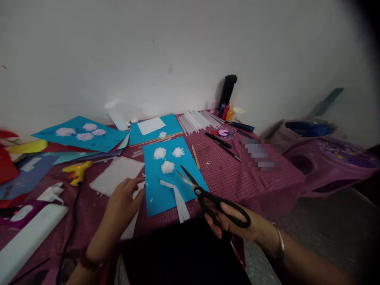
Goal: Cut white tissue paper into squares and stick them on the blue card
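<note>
My right hand [221, 217] grips a pair of black-handled scissors [198, 192], fingers through the loops and blades parted. The blades point over a blue card [154, 202] that bears white fluffy tufts [168, 167]. A bent white paper strip [178, 198] lies on the card's lower part, its split wider end hanging past the near edge. My left hand [126, 200] rests left of the card, thumb and index finger apart, over a white paper piece [130, 227]. Beyond it lies a larger white sheet [117, 174].
A yellow glue gun [77, 170] with a black cord lies left, near a white power strip [32, 241]. Another blue card [80, 134] with tufts sits at the back left. White sticks [197, 120], pens [218, 139] and paint bottles [229, 113] are behind. A pink stool [335, 170] stands right.
</note>
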Tool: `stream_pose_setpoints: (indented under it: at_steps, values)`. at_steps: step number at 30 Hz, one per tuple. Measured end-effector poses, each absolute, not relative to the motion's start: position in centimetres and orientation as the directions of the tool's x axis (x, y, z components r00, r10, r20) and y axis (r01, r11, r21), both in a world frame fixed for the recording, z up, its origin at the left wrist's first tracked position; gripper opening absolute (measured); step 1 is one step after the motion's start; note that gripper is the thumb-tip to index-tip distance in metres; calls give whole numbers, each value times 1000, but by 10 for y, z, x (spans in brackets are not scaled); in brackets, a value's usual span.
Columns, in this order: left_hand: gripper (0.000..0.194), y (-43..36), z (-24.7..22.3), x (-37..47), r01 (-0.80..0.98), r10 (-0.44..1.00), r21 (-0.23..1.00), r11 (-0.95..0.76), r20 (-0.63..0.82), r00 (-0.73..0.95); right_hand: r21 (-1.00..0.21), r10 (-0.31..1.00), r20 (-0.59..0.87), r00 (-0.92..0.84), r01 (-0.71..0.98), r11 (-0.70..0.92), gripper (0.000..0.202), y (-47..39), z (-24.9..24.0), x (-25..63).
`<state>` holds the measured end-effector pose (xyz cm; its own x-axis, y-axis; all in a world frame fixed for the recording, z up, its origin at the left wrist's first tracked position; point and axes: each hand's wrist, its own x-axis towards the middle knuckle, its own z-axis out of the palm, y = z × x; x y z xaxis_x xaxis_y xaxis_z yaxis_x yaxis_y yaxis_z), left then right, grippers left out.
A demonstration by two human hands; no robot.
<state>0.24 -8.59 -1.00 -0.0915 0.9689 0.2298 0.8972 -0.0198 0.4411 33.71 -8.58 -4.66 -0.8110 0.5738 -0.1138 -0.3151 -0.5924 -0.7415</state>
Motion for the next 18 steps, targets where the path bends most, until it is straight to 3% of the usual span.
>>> stream_pose_setpoints:
  at_steps: [4,7,12,15,18]
  values:
    - [50,-90,-11,55,779,999,626,-15,-18,34,-856,635,-140,-760,-230,-464,49,-95,-40,358]
    - [48,-84,-16,82,715,998,697,-54,44,33,-923,634,-148,-759,-124,-364,49,-103,-36,367]
    - [10,-71,-25,99,537,998,844,8,26,-56,-954,617,-151,-773,-50,-297,52,-109,-38,376]
    - [13,-72,-24,97,495,983,867,57,37,-178,-956,580,-134,-803,-50,-290,62,-112,-44,378]
    - [17,-78,-16,90,159,924,985,71,-5,-383,-944,522,-122,-844,-64,-324,68,-114,-48,376]
